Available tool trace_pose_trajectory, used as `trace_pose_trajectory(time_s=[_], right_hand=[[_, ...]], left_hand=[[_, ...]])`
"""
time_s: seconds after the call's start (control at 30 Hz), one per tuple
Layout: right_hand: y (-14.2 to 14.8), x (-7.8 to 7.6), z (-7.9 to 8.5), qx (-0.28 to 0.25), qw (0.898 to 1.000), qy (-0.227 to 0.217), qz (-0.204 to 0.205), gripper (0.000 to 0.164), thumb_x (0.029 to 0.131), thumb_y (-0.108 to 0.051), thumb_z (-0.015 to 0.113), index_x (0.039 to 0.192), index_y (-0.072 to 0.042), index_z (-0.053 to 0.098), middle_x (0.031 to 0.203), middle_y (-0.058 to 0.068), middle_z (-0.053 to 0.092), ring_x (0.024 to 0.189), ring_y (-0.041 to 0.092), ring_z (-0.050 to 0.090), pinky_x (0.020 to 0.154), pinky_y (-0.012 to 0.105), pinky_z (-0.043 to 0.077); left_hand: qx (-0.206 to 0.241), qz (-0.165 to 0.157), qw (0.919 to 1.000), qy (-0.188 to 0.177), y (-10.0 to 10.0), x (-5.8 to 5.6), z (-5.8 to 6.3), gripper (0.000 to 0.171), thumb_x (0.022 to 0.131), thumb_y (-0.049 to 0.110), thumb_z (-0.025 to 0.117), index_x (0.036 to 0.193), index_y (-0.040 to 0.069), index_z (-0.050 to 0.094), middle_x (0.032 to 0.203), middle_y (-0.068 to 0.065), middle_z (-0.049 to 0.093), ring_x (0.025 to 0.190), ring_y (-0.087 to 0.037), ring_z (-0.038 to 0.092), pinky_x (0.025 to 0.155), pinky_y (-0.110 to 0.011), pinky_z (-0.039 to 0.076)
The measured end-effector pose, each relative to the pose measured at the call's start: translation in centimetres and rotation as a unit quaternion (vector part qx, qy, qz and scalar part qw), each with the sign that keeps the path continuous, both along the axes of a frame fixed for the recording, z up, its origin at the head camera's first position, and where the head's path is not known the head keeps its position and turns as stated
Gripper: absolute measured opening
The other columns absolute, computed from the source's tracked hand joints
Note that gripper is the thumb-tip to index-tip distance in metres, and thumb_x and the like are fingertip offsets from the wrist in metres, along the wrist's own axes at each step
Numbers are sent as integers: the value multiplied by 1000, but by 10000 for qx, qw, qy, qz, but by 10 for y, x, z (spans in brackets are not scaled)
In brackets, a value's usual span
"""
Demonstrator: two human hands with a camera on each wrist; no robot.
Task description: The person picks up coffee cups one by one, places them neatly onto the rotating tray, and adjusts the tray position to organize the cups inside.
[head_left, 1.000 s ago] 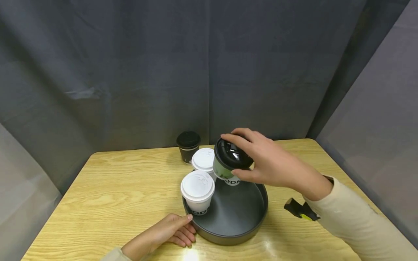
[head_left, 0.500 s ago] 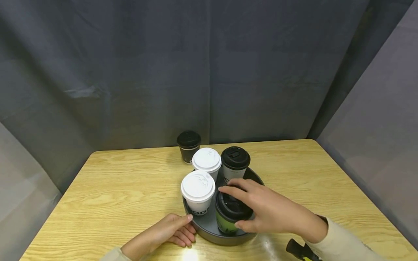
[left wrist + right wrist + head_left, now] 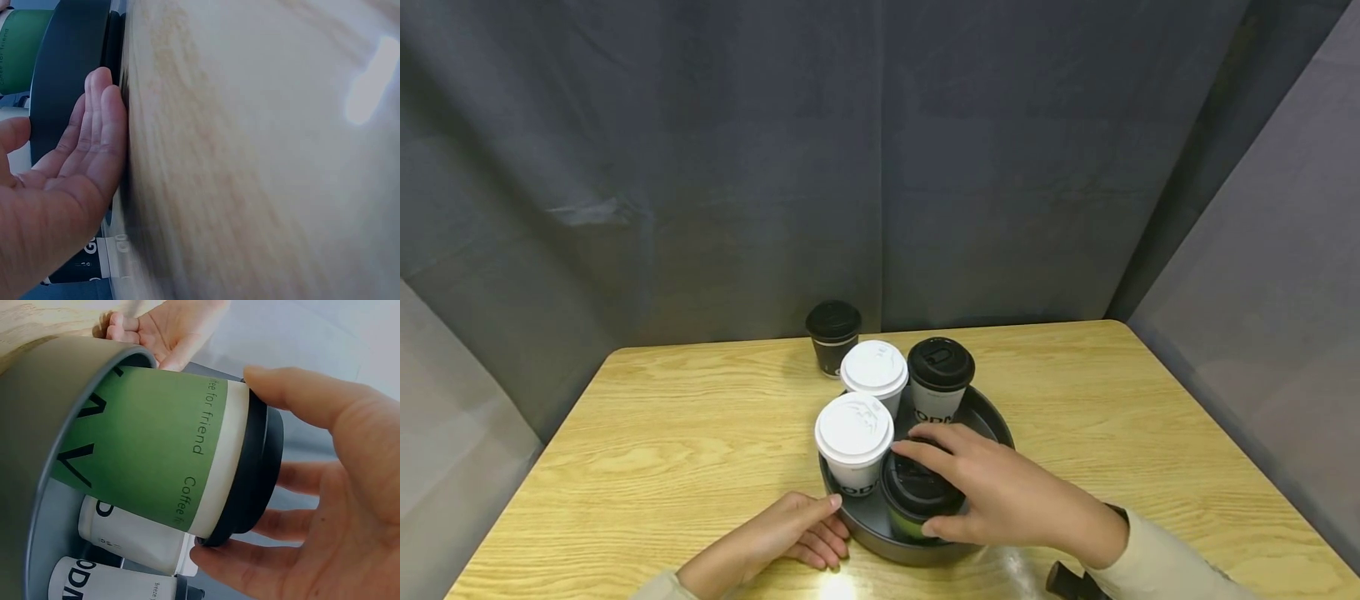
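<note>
My right hand (image 3: 1000, 487) grips a green paper coffee cup (image 3: 150, 444) by its black lid (image 3: 921, 479), fingers and thumb spread round the lid's edge. The cup is inside a round dark pan (image 3: 951, 553), near its front; the pan wall hides its base in the right wrist view. At the pan's front left, my left hand (image 3: 797, 529) touches the outer wall with fairly straight fingers (image 3: 94, 137), thumb at the rim. Two white-lidded cups (image 3: 854, 429) (image 3: 875, 367) and a black-lidded white cup (image 3: 940, 375) also stand in the pan.
A small black cup (image 3: 833, 337) stands on the wooden table (image 3: 662, 450) behind the pan, close to the back edge. Grey curtains (image 3: 737, 167) enclose the back and sides. A dark object (image 3: 1067, 581) sits at the right wrist.
My right hand has brought the green cup from above the back of the pan down into its front, then slightly left towards the nearer white-lidded cup. The left hand has stayed put.
</note>
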State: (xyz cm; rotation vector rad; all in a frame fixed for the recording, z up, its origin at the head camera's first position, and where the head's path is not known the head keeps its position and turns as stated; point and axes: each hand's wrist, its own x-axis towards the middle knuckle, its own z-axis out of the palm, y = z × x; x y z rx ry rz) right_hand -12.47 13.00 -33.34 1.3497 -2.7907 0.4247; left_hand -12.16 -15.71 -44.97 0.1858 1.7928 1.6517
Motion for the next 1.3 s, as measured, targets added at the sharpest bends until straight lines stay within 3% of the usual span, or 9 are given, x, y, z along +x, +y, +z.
trace_pose_trajectory(time_s=[0.63,0.8,0.93,1.13,1.3], right_hand=[[3,1,4,153,9994,-291,-87,80,81,-57,68,147,-24,37,145,9,42,126,28,48,92,49,50],[14,1,4,-210,9974,-668,-168,89,81,-64,59,153,-26,23,154,13,28,134,32,39,96,52,46],[34,-4,1,-623,9933,-866,-437,83,87,-57,58,154,-24,19,157,10,21,140,31,30,102,53,41],[70,-32,-24,-689,9870,-856,-1174,72,97,-48,48,152,-9,23,157,14,20,144,34,19,110,55,28],[98,-51,-63,-453,9858,-1027,-1246,56,105,-29,38,151,-3,22,157,18,16,144,40,12,111,62,18]], left_hand=[[44,49,10000,-28,0,0,-1,57,100,45,43,101,-8,63,83,-7,69,70,-13,67,62,-22,56],[31,76,10000,42,1,1,-2,55,101,43,43,99,-8,63,81,-7,69,68,-12,67,61,-22,56],[-18,18,10000,81,5,3,0,53,101,40,45,98,-9,65,80,-10,70,65,-11,66,61,-23,56],[17,5,9998,178,14,12,4,53,101,38,45,97,-10,65,82,-14,71,63,-11,66,58,-21,55],[24,-40,9999,144,23,17,2,53,100,40,45,95,-9,65,82,-15,71,62,-10,66,55,-19,54]])
